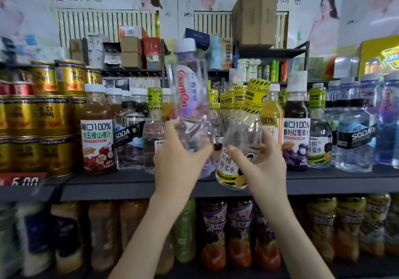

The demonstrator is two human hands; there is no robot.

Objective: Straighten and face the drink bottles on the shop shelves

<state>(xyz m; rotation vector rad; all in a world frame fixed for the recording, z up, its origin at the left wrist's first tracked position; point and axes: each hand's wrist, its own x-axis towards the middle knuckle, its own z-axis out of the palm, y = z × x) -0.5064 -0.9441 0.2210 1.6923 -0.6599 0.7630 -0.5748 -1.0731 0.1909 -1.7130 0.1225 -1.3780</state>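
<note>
Clear bottle with white cap and purple label (190,97): raised above the middle of the upper shelf (108,183), top leaning slightly left. The left hand (174,162) grips its lower body, fingers curled round it. Just beside it is the yellow-wrapped bottle (244,131), top tilted right and base over the shelf's front edge, clamped between the thumb and fingers of the right hand (263,166). Gold cans (43,116) stand at the shelf's left end and soda bottles (354,136) towards its right end.

Bright, even indoor light; motion blur at left, wide-angle bending at edges
</note>
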